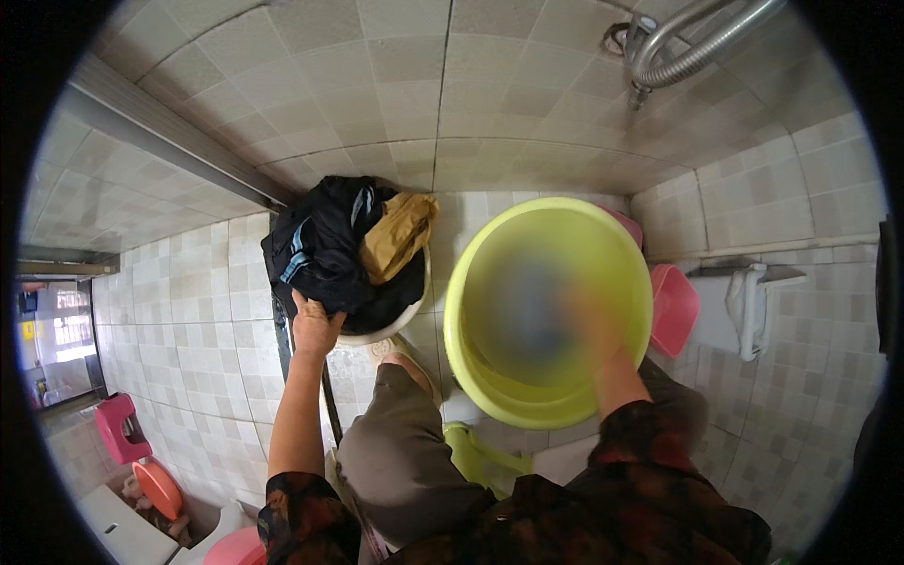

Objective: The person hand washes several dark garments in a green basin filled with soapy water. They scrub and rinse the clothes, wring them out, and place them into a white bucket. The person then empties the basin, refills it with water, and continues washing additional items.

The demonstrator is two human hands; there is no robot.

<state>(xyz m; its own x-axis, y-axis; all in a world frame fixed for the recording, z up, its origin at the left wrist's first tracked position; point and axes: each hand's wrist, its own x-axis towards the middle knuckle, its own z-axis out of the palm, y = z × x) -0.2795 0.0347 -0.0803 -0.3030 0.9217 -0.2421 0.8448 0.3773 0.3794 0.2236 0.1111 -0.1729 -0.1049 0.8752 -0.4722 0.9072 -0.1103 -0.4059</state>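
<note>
My left hand point(316, 326) is at the near left edge of a heap of black clothing point(330, 240), its fingers sunk into the dark cloth. Light-blue stripes run along part of the black fabric. A mustard-yellow garment point(400, 236) lies on the heap's right side. The pile overfills a white basin point(395, 328), whose rim shows at the lower right. My right hand point(590, 311) reaches into a large yellow-green plastic tub point(547, 413). The tub's inside is heavily blurred, so what the fingers do there is hidden. A bluish-grey patch point(537, 304) shows beside that hand.
A pink plastic basin point(674, 311) and a whitish plastic stool point(727, 307) stand right of the tub. A green plastic stool point(477, 455) is beneath me. A metal shower hose point(713, 53) hangs from the tiled wall. A raised sill point(332, 402) runs along my left.
</note>
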